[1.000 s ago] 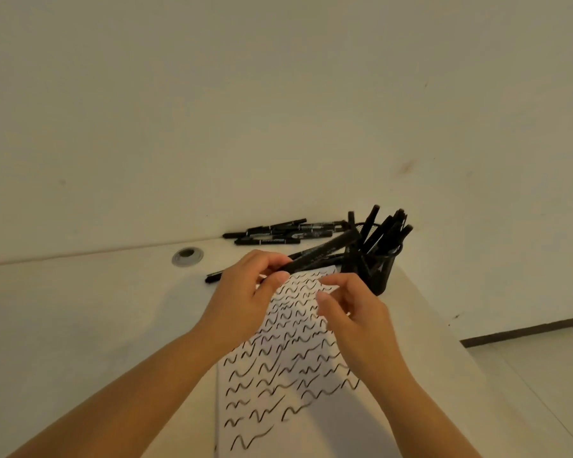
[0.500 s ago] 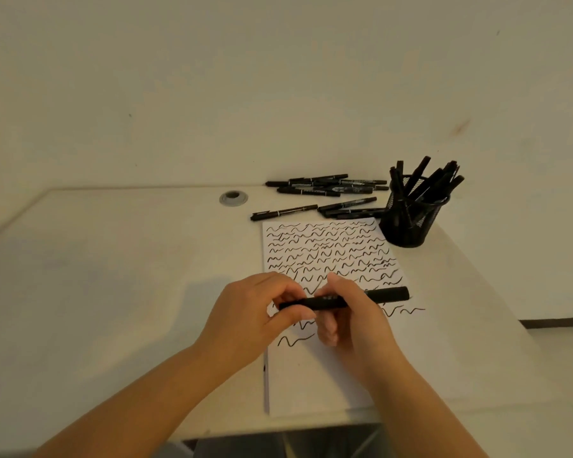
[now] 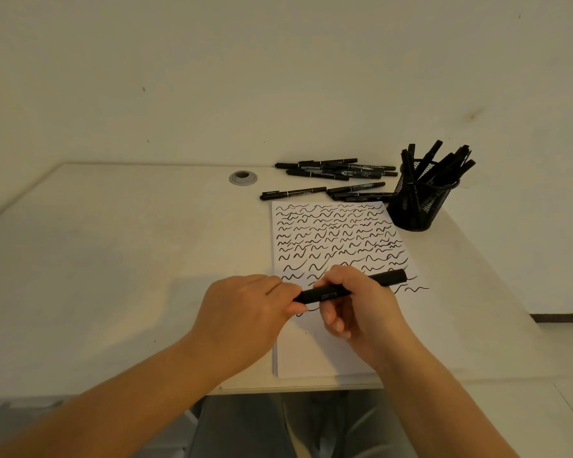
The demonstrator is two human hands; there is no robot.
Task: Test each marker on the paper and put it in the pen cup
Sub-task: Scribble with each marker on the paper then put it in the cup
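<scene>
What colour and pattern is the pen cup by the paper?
Black wire mesh: the pen cup shows it best in the head view, right of the paper.

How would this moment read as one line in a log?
stage: uncapping | left hand: grips marker end | right hand: holds black marker | over scribbled white paper | black mesh pen cup: partly filled
</scene>
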